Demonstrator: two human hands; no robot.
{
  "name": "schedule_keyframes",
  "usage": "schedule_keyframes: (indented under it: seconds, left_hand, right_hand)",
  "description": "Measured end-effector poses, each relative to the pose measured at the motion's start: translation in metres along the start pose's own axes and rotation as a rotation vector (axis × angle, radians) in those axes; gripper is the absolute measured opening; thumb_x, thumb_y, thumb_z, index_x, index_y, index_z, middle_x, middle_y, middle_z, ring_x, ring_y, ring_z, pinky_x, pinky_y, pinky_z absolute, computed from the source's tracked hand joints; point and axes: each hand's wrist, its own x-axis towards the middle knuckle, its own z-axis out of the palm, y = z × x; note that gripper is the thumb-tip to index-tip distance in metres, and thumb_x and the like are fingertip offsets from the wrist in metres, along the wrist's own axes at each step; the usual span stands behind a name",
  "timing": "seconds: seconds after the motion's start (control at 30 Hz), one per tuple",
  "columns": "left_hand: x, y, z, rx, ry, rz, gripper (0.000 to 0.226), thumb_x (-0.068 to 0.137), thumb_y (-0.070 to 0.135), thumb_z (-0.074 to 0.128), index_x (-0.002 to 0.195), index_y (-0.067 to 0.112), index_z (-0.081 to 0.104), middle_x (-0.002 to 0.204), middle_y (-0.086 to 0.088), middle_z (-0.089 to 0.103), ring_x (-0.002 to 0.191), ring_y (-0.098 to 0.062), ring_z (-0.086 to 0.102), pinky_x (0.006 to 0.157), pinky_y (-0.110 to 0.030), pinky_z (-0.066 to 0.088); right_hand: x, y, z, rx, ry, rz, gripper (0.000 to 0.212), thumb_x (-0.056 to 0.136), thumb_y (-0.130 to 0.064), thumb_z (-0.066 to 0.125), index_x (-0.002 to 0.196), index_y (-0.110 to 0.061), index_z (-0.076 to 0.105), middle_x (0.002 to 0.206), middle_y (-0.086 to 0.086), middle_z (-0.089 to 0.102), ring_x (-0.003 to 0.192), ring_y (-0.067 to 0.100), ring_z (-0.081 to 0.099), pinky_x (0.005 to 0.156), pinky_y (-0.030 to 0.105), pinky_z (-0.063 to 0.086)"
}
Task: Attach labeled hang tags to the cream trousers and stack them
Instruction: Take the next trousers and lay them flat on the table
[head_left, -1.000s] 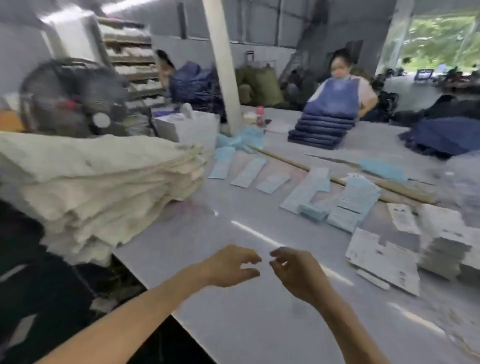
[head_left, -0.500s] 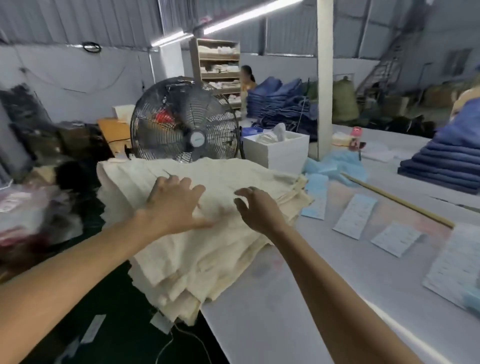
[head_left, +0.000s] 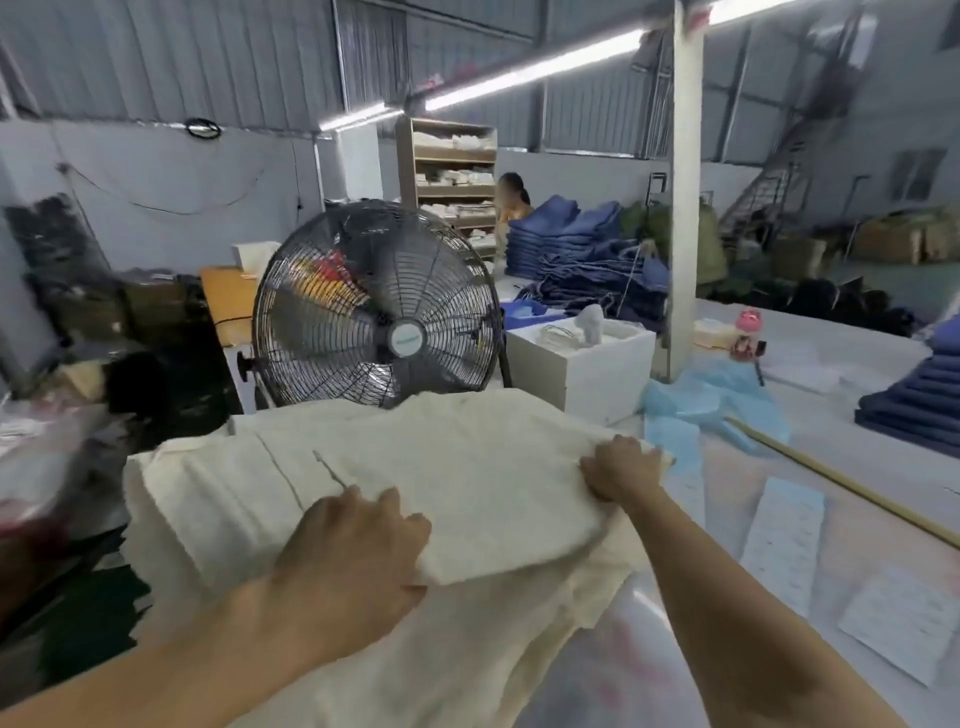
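Both hands clamped on the top pair of cream trousers (head_left: 457, 483) — left hand (head_left: 353, 551) grips the near edge, right hand (head_left: 618, 470) the far corner — on the trouser stack (head_left: 467, 649) at the table (head_left: 857, 457) edge

left hand (head_left: 353, 545), right hand (head_left: 618, 470), gripping top cream trousers (head_left: 467, 488)

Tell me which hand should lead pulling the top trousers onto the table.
Right. The right hand grips the top trousers at the edge nearest the table; the left hand holds the near edge.
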Motion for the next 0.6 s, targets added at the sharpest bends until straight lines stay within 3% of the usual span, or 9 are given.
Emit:
schedule_keyframes:
  seconds: [0.07, 0.1, 0.17, 0.23, 0.3, 0.33, 0.47, 0.53, 0.6]
  left_hand:
    - [-0.006, -0.002, 0.002, 0.022, -0.072, 0.032, 0.07, 0.052, 0.076, 0.063, 0.098, 0.024, 0.071, 0.105, -0.007, 0.069, 0.086, -0.034, 0.068, 0.054, -0.031, 0.052]
    - [-0.008, -0.004, 0.004, -0.008, -0.071, 0.035, 0.076, 0.048, 0.082, 0.056, 0.09, 0.022, 0.076, 0.097, -0.009, 0.073, 0.077, -0.034, 0.071, 0.045, -0.029, 0.051]
    - [-0.014, -0.009, 0.011, -0.062, -0.036, 0.031, 0.076, 0.063, 0.082, 0.035, 0.091, 0.026, 0.078, 0.097, -0.008, 0.074, 0.078, -0.031, 0.072, 0.043, -0.026, 0.051]
    - [-0.019, -0.016, 0.01, -0.228, -0.054, 0.045, 0.063, 0.07, 0.084, 0.032, 0.1, 0.045, 0.071, 0.118, 0.007, 0.067, 0.099, -0.02, 0.069, 0.052, -0.027, 0.055]
    - [-0.017, -0.028, 0.011, -0.353, -0.06, 0.009, 0.078, 0.062, 0.095, 0.0, 0.122, 0.067, 0.041, 0.141, 0.038, 0.027, 0.134, 0.001, 0.033, 0.09, -0.039, 0.05]
    - [-0.016, -0.041, 0.017, -0.38, -0.036, -0.061, 0.093, 0.053, 0.097, -0.01, 0.131, 0.064, 0.027, 0.142, 0.043, 0.012, 0.138, 0.008, 0.015, 0.106, -0.036, 0.038]
    - [-0.002, -0.103, 0.036, -0.305, -0.137, -0.232, 0.118, 0.041, 0.098, -0.017, 0.144, 0.05, 0.014, 0.156, 0.018, 0.01, 0.143, -0.005, 0.009, 0.12, -0.036, 0.006]
    - [0.004, -0.122, 0.032, -0.368, -0.155, -0.275, 0.114, 0.044, 0.1, -0.008, 0.144, 0.05, 0.013, 0.155, 0.015, 0.02, 0.141, -0.009, 0.021, 0.119, -0.042, 0.013]
    - [0.013, -0.128, 0.029, -0.43, -0.173, -0.277, 0.116, 0.043, 0.102, 0.001, 0.145, 0.047, 0.011, 0.153, 0.011, 0.027, 0.139, -0.014, 0.028, 0.115, -0.042, 0.023]
  right_hand:
    - [0.023, 0.008, 0.002, 0.034, 0.009, 0.09, 0.042, 0.094, -0.042, 0.04, 0.126, -0.018, 0.053, 0.134, 0.009, 0.05, 0.128, 0.028, 0.04, 0.108, 0.057, 0.018]
    - [0.031, 0.005, 0.0, 0.036, 0.019, 0.079, 0.039, 0.092, -0.041, 0.045, 0.121, -0.018, 0.057, 0.128, 0.009, 0.054, 0.124, 0.028, 0.043, 0.108, 0.058, 0.019]
    - [0.039, 0.0, -0.006, -0.017, 0.054, -0.01, 0.031, 0.087, -0.043, 0.056, 0.105, -0.019, 0.06, 0.112, 0.007, 0.061, 0.108, 0.027, 0.052, 0.104, 0.055, 0.026]
    - [0.04, -0.008, -0.019, 0.014, 0.064, -0.104, 0.031, 0.079, -0.045, 0.065, 0.091, -0.017, 0.056, 0.102, 0.006, 0.064, 0.086, 0.025, 0.053, 0.088, 0.039, 0.04]
    - [0.04, -0.015, -0.047, 0.155, 0.046, -0.161, 0.032, 0.077, -0.037, 0.07, 0.092, -0.011, 0.059, 0.101, 0.008, 0.064, 0.081, 0.023, 0.052, 0.072, 0.029, 0.041]
    - [0.041, -0.015, -0.067, 0.302, 0.055, -0.162, 0.031, 0.075, -0.032, 0.073, 0.092, -0.008, 0.061, 0.099, 0.009, 0.064, 0.081, 0.024, 0.054, 0.07, 0.03, 0.043]
    - [0.024, 0.042, -0.171, 0.977, 0.187, -0.149, 0.026, 0.061, -0.029, 0.086, 0.071, -0.014, 0.067, 0.07, 0.006, 0.067, 0.057, 0.018, 0.06, 0.058, 0.026, 0.05]
    - [0.014, 0.088, -0.2, 0.897, 0.101, -0.188, 0.032, 0.056, -0.03, 0.087, 0.081, -0.015, 0.074, 0.07, 0.013, 0.07, 0.058, 0.021, 0.064, 0.058, 0.028, 0.051]
    - [0.01, 0.11, -0.197, 0.689, -0.148, -0.113, 0.033, 0.065, -0.013, 0.083, 0.096, -0.009, 0.071, 0.081, 0.019, 0.07, 0.066, 0.023, 0.066, 0.06, 0.028, 0.051]
